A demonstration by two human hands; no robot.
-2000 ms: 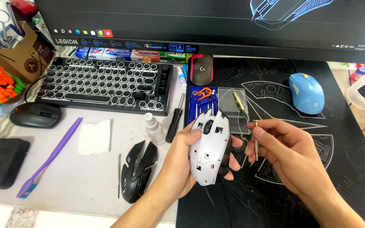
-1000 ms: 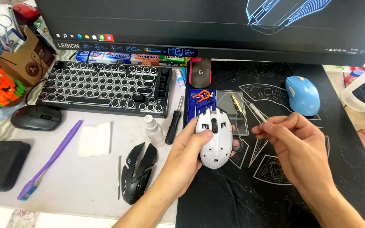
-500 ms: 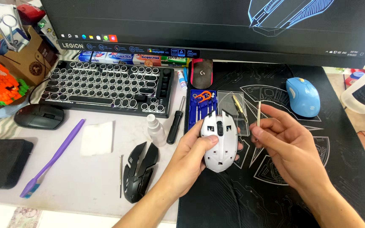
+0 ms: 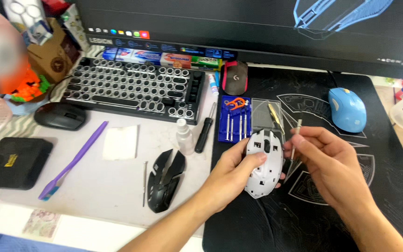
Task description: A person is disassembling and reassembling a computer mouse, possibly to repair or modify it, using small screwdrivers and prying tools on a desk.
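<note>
Left hand point(image 4: 232, 175) is gripping the white mouse shell point(image 4: 264, 163), now drawn nearer the body, while right hand point(image 4: 330, 161), pinching a thin screwdriver point(image 4: 295, 139), is closing in beside it.

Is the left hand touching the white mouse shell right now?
Touching. The head view shows the left hand cupping the white mouse shell, thumb lying across its top face and fingers wrapped behind its left edge.

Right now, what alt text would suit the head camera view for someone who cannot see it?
A person's left hand holds a white mouse shell over a black desk mat while the right hand pinches a thin screwdriver. A keyboard, black mouse cover and blue mouse lie around.
</note>
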